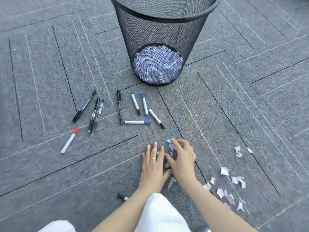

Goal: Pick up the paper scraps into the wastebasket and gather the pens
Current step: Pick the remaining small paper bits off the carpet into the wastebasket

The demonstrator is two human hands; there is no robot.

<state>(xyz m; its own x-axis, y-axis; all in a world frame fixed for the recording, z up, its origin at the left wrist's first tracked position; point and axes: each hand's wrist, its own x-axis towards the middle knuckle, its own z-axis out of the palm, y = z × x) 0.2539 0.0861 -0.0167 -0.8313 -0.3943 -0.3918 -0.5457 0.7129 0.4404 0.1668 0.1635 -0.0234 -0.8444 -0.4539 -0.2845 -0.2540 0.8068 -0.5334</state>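
Observation:
A black mesh wastebasket (167, 17) stands upright at top centre, with a layer of paper scraps at its bottom. Several pens lie on the carpet before it: black ones (84, 106), white markers (135, 104) with blue or dark caps, and a red-capped marker (69, 141) at the left. My left hand (153, 162) lies flat with fingers apart beside a small pile of paper scraps (171, 149). My right hand (181, 156) is curled over that pile, pinching scraps. More paper scraps (224, 190) lie scattered at the lower right. A dark-capped pen (122, 197) peeks out under my left forearm.
Grey carpet tiles (41, 164) with dark and light lines cover the floor. My white-clad knees (160, 213) are at the bottom of the view, close to the scraps.

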